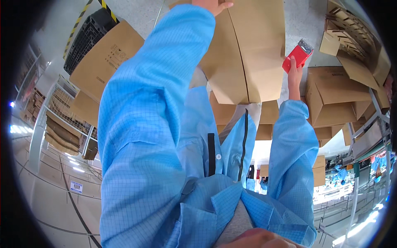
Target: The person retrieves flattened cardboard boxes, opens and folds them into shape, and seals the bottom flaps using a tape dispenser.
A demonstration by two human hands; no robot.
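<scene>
A large brown cardboard box (262, 49) stands right in front of me, its two top flaps meeting along a dark seam. My left hand (211, 5) rests at the far part of this box near the seam, cut by the top edge of the view, with a finger stretched out and nothing visible in it. To the right of the box, my right hand (294, 76) grips a red tape dispenser (298, 56) with a metallic front end. The dispenser is held close beside the box's right edge. Blue checked sleeves cover both my forearms.
Open cardboard boxes (335, 93) stand on the right, with partitioned cardboard (355, 29) above them. On the left are another printed carton (108, 58), a black plastic crate (89, 37) and a wire-mesh cart (68, 101). Yellow-black tape (76, 27) marks the floor.
</scene>
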